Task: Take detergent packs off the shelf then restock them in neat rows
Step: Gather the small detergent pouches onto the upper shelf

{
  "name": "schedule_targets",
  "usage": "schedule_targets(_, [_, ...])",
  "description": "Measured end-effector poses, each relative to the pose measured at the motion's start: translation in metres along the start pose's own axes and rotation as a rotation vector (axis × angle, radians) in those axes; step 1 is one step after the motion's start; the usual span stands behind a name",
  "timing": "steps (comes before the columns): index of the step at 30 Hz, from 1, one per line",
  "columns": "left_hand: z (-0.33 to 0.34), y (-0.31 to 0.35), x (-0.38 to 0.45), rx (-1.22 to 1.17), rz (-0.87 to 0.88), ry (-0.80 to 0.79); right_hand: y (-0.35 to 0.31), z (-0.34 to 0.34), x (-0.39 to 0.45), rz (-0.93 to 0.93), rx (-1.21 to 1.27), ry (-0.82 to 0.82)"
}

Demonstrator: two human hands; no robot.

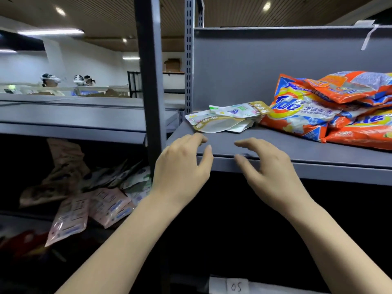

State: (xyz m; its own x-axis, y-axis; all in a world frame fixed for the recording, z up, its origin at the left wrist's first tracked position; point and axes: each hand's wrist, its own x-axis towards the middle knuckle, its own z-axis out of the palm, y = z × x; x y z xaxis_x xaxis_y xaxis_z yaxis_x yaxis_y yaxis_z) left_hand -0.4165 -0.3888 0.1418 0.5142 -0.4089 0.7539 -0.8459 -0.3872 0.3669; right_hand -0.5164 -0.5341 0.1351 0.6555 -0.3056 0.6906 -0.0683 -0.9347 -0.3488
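Both hands, left (pixel 180 164) and right (pixel 267 166), hovered empty with fingers loosely curled at the grey metal shelf's (pixel 297 149) near edge. Orange plastic detergent packs (pixel 307 111) lay heaped far right. Removal seemingly pending; next, reaching rightward.

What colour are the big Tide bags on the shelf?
Mostly orange, with a yellow ring and blue lettering: Tide bags, head view.

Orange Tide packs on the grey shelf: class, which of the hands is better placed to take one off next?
Probably the right hand: it hovers open at the shelf edge, nearer the orange Tide packs. The left hand sits nearer the small white pouches.
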Motion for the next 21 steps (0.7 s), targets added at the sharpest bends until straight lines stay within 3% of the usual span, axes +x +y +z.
schedule_targets(4, [-0.029, -0.039, -0.025, 0.027, 0.032, 0.023, -0.041, 0.033, -0.022, -0.047, -0.024, 0.046])
schedule_targets(8, [-0.058, -0.098, -0.044, 0.087, -0.003, -0.050, -0.085, 0.065, -0.034, -0.046, 0.020, 0.128])
schedule_targets(15, [-0.104, -0.214, -0.071, 0.254, -0.193, -0.270, -0.149, 0.151, -0.045, 0.062, 0.033, 0.002])
schedule_targets(21, [-0.124, -0.283, -0.080, 0.316, -0.254, -0.428, -0.181, 0.212, -0.046, 0.190, -0.089, -0.173])
